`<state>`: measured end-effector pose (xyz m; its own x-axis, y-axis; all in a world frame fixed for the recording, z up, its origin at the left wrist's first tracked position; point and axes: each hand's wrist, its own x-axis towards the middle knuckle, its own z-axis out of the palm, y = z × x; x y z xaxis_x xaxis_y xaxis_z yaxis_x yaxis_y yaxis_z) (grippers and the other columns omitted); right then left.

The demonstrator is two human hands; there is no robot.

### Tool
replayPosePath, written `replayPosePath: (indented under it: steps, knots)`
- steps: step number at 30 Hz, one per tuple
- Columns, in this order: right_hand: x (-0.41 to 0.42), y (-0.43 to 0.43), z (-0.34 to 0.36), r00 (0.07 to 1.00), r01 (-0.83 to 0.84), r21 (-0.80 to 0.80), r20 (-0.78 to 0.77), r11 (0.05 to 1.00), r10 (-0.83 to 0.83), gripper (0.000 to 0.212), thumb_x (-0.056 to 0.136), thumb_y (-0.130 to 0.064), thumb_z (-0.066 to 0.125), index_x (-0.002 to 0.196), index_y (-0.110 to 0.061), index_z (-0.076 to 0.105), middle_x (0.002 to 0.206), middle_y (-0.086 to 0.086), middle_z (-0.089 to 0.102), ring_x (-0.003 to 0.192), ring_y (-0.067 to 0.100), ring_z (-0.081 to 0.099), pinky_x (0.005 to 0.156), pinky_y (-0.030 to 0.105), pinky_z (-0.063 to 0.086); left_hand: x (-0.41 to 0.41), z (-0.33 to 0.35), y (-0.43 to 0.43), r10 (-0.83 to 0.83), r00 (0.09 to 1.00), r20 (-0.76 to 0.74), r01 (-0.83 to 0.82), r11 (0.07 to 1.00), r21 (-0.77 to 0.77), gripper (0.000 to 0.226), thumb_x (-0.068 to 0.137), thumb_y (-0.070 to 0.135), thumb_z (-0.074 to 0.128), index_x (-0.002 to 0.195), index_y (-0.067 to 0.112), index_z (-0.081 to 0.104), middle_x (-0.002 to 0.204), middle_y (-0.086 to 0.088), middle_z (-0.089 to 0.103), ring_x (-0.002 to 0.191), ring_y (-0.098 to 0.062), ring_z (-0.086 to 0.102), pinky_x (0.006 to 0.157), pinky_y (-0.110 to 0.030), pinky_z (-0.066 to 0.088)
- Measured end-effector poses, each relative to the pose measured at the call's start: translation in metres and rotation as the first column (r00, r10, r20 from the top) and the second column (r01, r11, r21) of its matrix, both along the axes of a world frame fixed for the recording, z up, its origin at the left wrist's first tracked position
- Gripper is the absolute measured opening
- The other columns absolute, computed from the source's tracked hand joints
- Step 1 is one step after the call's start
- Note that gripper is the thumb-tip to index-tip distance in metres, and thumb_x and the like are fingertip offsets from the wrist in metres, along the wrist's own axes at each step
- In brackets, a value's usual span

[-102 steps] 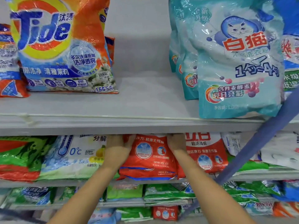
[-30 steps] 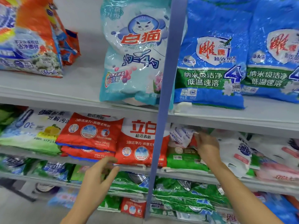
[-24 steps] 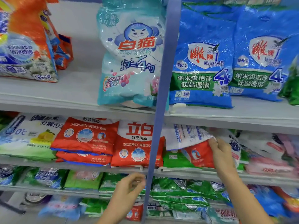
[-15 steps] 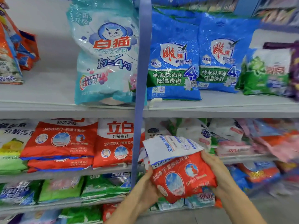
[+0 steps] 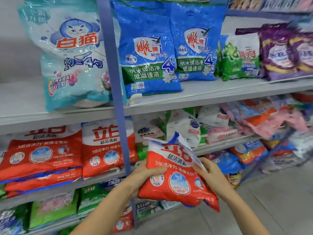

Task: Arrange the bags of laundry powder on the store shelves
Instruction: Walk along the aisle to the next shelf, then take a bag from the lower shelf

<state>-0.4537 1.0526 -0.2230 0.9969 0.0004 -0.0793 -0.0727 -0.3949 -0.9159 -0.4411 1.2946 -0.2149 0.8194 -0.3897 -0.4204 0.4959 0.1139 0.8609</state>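
- I found the red bag [image 5: 176, 178] off the shelf [image 5: 227, 144], left hand [image 5: 144, 176] curled round its left edge, right hand [image 5: 210, 178] gripping its right edge.
- Left of the fingers, matching red bags [image 5: 42, 158] lay stacked flat; I judged that section done.
- Above and right of the fingers, mixed bags [image 5: 237, 122] lay jumbled on the shelf; sorting remained.

The left hand [image 5: 146, 173] and right hand [image 5: 212, 176] are bare, as are both forearms.

red bag [image 5: 176, 177] off shelf [image 5: 228, 143], logo side up, L hand [image 5: 144, 176] now gripping
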Motion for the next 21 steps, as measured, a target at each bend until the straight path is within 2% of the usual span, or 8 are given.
replayPosePath:
  steps: [2, 3, 6, 8, 11, 14, 16, 21]
  knots:
    - [-0.002, 0.0, -0.009, 0.998, 0.061, 0.046, 0.009, 0.997, -0.062, 0.029, 0.089, -0.041, 0.054, 0.09, -0.015, 0.068, 0.083, 0.009, 0.074, 0.07, 0.017, 0.07, 0.06, 0.033, 0.055, 0.001, 0.008, 0.001, -0.071, 0.996, 0.057, 0.067, 0.996, 0.063, 0.079, 0.047, 0.026, 0.09, 0.116, 0.029, 0.051, 0.098, -0.003, 0.075, 0.089, -0.028, 0.072, 0.071, -0.039, 0.058]
    - [-0.002, -0.002, -0.016, 0.995, 0.095, 0.188, -0.034, 0.978, -0.09, 0.037, 0.088, -0.045, 0.05, 0.095, -0.013, 0.067, 0.084, 0.011, 0.074, 0.067, 0.017, 0.07, 0.054, 0.029, 0.055, 0.002, 0.012, 0.001, -0.102, 0.99, 0.094, 0.093, 0.991, 0.093, 0.08, 0.046, 0.029, 0.091, 0.115, 0.032, 0.051, 0.099, 0.0, 0.075, 0.089, -0.026, 0.072, 0.072, -0.038, 0.059]
    - [-0.005, -0.003, -0.038, 0.959, 0.206, 0.657, -0.282, 0.726, -0.017, 0.048, 0.088, -0.047, 0.046, 0.116, -0.013, 0.061, 0.104, 0.016, 0.071, 0.085, 0.029, 0.071, 0.063, 0.036, 0.057, 0.008, 0.023, 0.001, -0.206, 0.962, 0.181, 0.17, 0.966, 0.195, 0.066, 0.057, 0.028, 0.089, 0.11, 0.04, 0.051, 0.097, 0.012, 0.074, 0.086, -0.015, 0.072, 0.066, -0.027, 0.058]
    - [-0.01, 0.001, -0.055, 0.903, 0.321, 0.77, -0.425, 0.551, 0.068, 0.047, 0.087, -0.042, 0.05, 0.119, -0.01, 0.061, 0.116, 0.021, 0.066, 0.099, 0.037, 0.066, 0.073, 0.044, 0.057, 0.011, 0.026, -0.001, -0.242, 0.955, 0.17, 0.183, 0.935, 0.305, 0.059, 0.068, 0.021, 0.084, 0.116, 0.035, 0.052, 0.1, 0.007, 0.074, 0.09, -0.016, 0.072, 0.076, -0.033, 0.059]
    - [-0.02, 0.009, -0.075, 0.814, 0.436, 0.782, -0.554, 0.446, 0.176, 0.05, 0.084, -0.04, 0.052, 0.116, -0.005, 0.065, 0.117, 0.026, 0.063, 0.095, 0.04, 0.067, 0.073, 0.048, 0.056, 0.01, 0.024, 0.001, -0.28, 0.95, 0.139, 0.203, 0.889, 0.41, 0.067, 0.067, 0.02, 0.085, 0.125, 0.026, 0.051, 0.11, 0.0, 0.07, 0.095, -0.02, 0.07, 0.088, -0.041, 0.056]
    - [-0.022, 0.013, -0.083, 0.807, 0.472, 0.81, -0.556, 0.35, 0.2, 0.052, 0.088, -0.047, 0.047, 0.11, -0.005, 0.07, 0.12, 0.026, 0.062, 0.099, 0.042, 0.065, 0.076, 0.051, 0.055, 0.014, 0.024, 0.005, -0.322, 0.936, 0.14, 0.252, 0.894, 0.369, 0.072, 0.06, 0.023, 0.088, 0.12, 0.036, 0.05, 0.105, 0.008, 0.073, 0.091, -0.015, 0.071, 0.076, -0.031, 0.059]
    - [-0.02, 0.013, -0.085, 0.815, 0.477, 0.817, -0.55, 0.324, 0.185, 0.049, 0.09, -0.043, 0.047, 0.107, -0.004, 0.071, 0.117, 0.026, 0.063, 0.094, 0.041, 0.067, 0.072, 0.051, 0.057, 0.019, 0.022, 0.007, -0.328, 0.936, 0.129, 0.267, 0.899, 0.347, 0.064, 0.066, 0.015, 0.086, 0.114, 0.036, 0.05, 0.099, 0.014, 0.073, 0.088, -0.012, 0.072, 0.069, -0.025, 0.058]
    - [0.003, 0.007, -0.082, 0.801, 0.529, 0.794, -0.584, 0.298, 0.134, 0.045, 0.087, -0.038, 0.052, 0.118, -0.007, 0.06, 0.112, 0.025, 0.066, 0.086, 0.038, 0.068, 0.068, 0.05, 0.057, 0.028, 0.01, 0.009, -0.21, 0.969, 0.134, 0.15, 0.921, 0.36, 0.068, 0.072, 0.01, 0.081, 0.125, 0.033, 0.046, 0.108, 0.002, 0.07, 0.09, -0.017, 0.071, 0.078, -0.033, 0.058]
